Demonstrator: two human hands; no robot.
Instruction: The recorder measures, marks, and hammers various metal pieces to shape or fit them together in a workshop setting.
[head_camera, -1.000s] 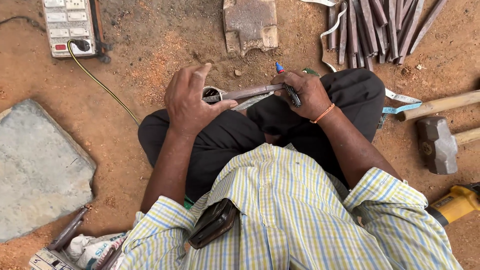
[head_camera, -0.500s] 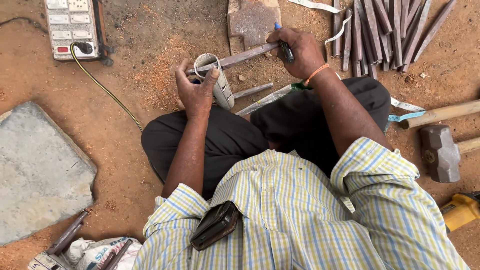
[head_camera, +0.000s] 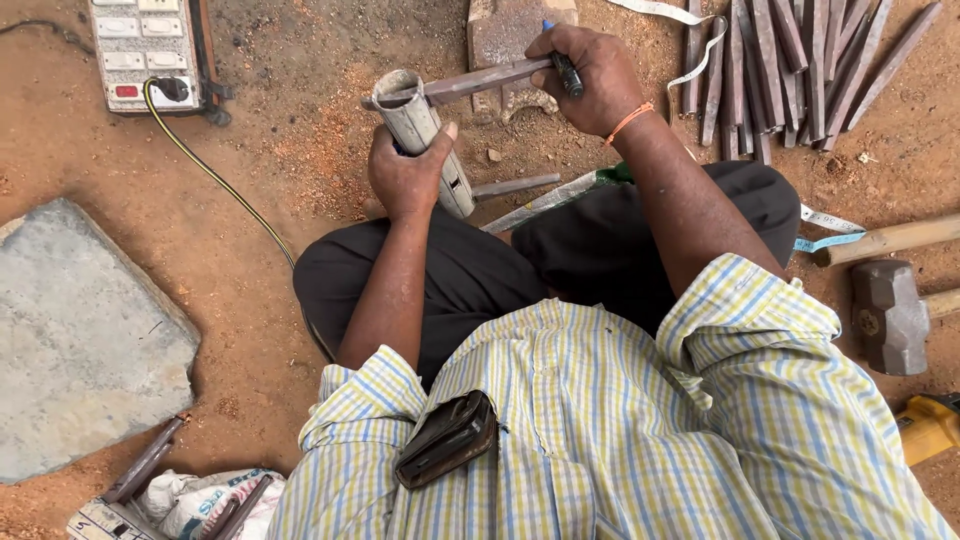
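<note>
**Hands on pipe and bar**

Both hands are closed on metal. Left hand (head_camera: 408, 178) is wrapped around a short grey metal pipe (head_camera: 425, 140), holding it tilted above the person's lap with its open end up and away from the body. Right hand (head_camera: 590, 70) grips a pen-like marker (head_camera: 563, 68) together with the near end of a flat steel bar (head_camera: 470, 82) — the bar's far end rests across the pipe's mouth.

Around them on the dirt floor (head_camera: 260, 270) lie a bundle of flat steel strips (head_camera: 790, 70), a sledgehammer (head_camera: 890, 315) with a wooden handle beside it, a measuring tape (head_camera: 830, 232), a switchboard (head_camera: 148, 50) with a yellow cable (head_camera: 215, 175), and a stone slab (head_camera: 80, 330).

To do this well, I judge the pipe needs a firm, unmoving grip, since it has no support under it. The bar should sit flat and square across the rim before any line is struck — a tilted bar would give a false mark. Bracing the left forearm against the knee would likely steady things.
</note>
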